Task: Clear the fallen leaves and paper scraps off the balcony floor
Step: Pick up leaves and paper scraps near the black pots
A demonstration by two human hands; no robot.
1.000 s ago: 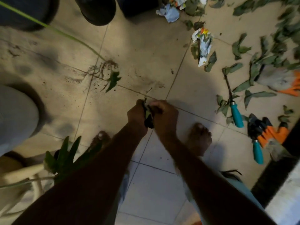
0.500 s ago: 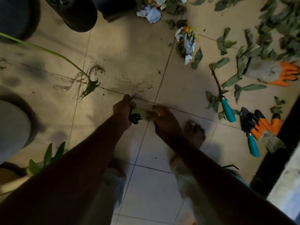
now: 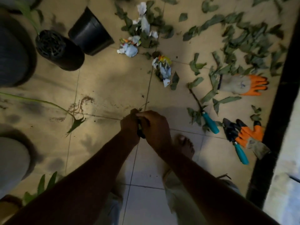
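Two hands meet near the middle of the view, above the beige tiled floor (image 3: 105, 78). The left hand (image 3: 129, 124) has its fingers curled around a small dark bundle (image 3: 140, 133) with a bit of green in it. The right hand (image 3: 156, 127) curls over the same bundle from the other side, so both grip it. What the bundle is made of I cannot tell, because the hands cover most of it and the light is dim.

Counting outward from the hands:

- **Paper:** three crumpled paper scraps lie between 12 and 1 o'clock. The white scrap (image 3: 143, 21) is farthest, then the pale blue scrap (image 3: 129, 47), and the colourful printed scrap (image 3: 164, 69) is nearest.
- **Leaves:** the dull green fallen leaves (image 3: 227, 38) are too many to count. They spread from 12 to 3 o'clock and are blurred at 2 o'clock.
- **Gloves:** there are two grey gloves with orange fingers, the flat glove (image 3: 243, 85) at 2 o'clock and the crumpled glove (image 3: 251, 138) at 3 o'clock.
- **Tools:** there are two teal-handled garden tools at 3 o'clock. The thin-stemmed tool (image 3: 210, 123) lies among leaves. The dark-headed tool (image 3: 240, 151) touches the crumpled glove.
- **Pots:** two black plastic pots lie on their sides at 10 to 11 o'clock, the ribbed pot (image 3: 60, 49) and the smooth pot (image 3: 89, 31).
- **Foot:** one bare foot (image 3: 185, 146) is at 4 o'clock, partly behind the right forearm.

A large dark round container (image 3: 13, 51) at 10 o'clock and a pale round shape (image 3: 11, 159) at 8 o'clock are both cut off by the left edge.
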